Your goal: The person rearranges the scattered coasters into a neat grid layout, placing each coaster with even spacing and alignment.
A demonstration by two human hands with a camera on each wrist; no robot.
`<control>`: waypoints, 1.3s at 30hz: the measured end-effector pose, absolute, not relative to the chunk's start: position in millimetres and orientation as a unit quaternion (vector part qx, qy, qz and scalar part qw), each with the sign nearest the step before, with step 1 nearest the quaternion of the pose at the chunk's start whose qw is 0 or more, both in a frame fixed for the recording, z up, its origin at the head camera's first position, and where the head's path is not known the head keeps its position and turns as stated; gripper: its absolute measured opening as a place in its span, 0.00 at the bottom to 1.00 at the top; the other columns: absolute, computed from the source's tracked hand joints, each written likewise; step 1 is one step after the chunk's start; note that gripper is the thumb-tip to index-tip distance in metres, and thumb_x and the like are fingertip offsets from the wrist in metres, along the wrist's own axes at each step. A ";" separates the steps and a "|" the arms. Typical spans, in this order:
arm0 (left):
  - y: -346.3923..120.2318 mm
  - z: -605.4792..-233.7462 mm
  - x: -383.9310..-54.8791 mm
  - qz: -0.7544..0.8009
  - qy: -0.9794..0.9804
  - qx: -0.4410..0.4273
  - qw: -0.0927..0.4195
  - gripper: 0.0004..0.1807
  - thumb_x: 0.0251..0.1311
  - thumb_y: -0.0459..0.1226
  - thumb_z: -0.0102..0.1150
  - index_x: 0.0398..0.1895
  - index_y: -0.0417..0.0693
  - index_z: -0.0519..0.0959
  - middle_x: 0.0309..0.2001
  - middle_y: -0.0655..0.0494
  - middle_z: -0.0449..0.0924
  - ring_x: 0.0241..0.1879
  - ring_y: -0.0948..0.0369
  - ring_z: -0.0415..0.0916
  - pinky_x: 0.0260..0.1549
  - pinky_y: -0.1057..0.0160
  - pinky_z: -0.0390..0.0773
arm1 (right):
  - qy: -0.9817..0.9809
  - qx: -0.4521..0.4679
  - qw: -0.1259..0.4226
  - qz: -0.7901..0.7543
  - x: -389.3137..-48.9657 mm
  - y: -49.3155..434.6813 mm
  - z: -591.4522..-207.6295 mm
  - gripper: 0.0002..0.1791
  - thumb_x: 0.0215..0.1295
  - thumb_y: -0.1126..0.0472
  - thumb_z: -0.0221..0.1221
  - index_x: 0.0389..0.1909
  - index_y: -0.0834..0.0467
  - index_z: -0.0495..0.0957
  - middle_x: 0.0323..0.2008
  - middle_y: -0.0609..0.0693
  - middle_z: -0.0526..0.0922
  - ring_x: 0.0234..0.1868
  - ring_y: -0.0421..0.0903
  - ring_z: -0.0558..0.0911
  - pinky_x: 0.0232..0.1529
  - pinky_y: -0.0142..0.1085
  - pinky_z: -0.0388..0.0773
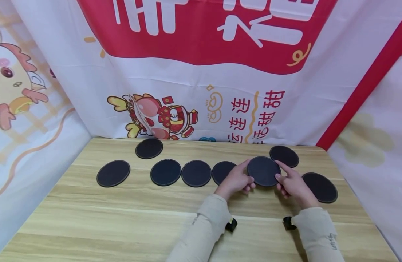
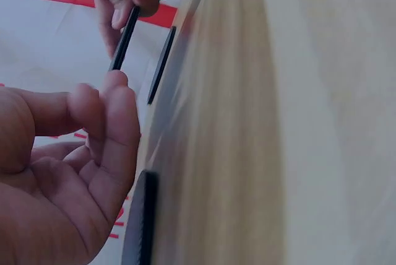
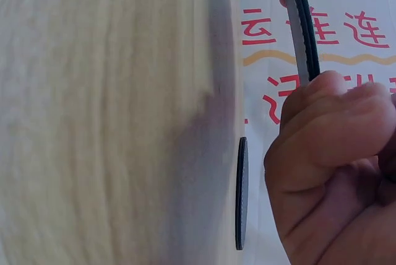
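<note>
While both hands (image 1: 238, 178) (image 1: 292, 182) pinch it, the black disc (image 1: 264, 171) spans between them.

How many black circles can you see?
8 circles: one back left, one far left, three in a row, one held by left hand and right hand, one back right, one far right. Hands might hide more.

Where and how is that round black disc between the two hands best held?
Probably pinched at opposite edges of its rim: the left hand from the left, the right hand from the right. The black disc is thin and round, with no handle, and is held clear of the table, so fingers can likely reach both faces.
</note>
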State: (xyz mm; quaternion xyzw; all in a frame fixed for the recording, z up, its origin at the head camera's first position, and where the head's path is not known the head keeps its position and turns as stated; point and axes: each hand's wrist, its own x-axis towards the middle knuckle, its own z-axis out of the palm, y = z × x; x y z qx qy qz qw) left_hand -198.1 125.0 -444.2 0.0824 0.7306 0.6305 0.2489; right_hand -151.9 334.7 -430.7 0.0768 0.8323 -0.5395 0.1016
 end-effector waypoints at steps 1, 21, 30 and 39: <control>123.2 -444.3 -199.1 0.623 0.736 0.088 0.248 0.41 0.66 0.23 0.54 0.80 0.59 0.59 0.23 0.43 0.83 0.14 0.60 0.70 0.16 0.65 0.76 | 0.832 0.077 0.102 -0.540 -151.9 334.5 -431.1 0.33 0.80 0.66 0.44 0.81 0.56 0.47 0.19 0.52 0.74 0.15 0.43 0.70 0.15 0.35 0.70; 109.4 -442.4 -206.4 0.385 0.886 0.141 0.219 0.33 0.68 0.29 0.48 0.73 0.66 0.70 0.68 0.57 0.72 0.24 0.56 0.77 0.25 0.60 0.75 | 0.836 0.072 0.128 -0.529 -148.3 329.9 -440.4 0.32 0.78 0.70 0.43 0.79 0.62 0.48 0.18 0.53 0.73 0.14 0.42 0.70 0.15 0.34 0.71; 111.6 -443.0 -203.1 0.407 0.876 0.105 0.236 0.31 0.68 0.29 0.47 0.71 0.62 0.73 0.64 0.54 0.74 0.07 0.59 0.63 0.07 0.63 0.67 | 0.831 0.106 0.135 -0.529 -147.6 321.4 -444.7 0.30 0.77 0.71 0.44 0.76 0.67 0.50 0.19 0.55 0.76 0.14 0.43 0.74 0.16 0.37 0.78; 110.9 -441.5 -202.7 0.413 0.871 0.106 0.243 0.31 0.67 0.28 0.47 0.70 0.60 0.74 0.65 0.52 0.73 0.07 0.60 0.61 0.07 0.63 0.66 | 0.836 0.114 0.135 -0.519 -149.7 317.7 -442.0 0.31 0.75 0.73 0.42 0.76 0.73 0.47 0.22 0.57 0.76 0.17 0.45 0.76 0.18 0.40 0.80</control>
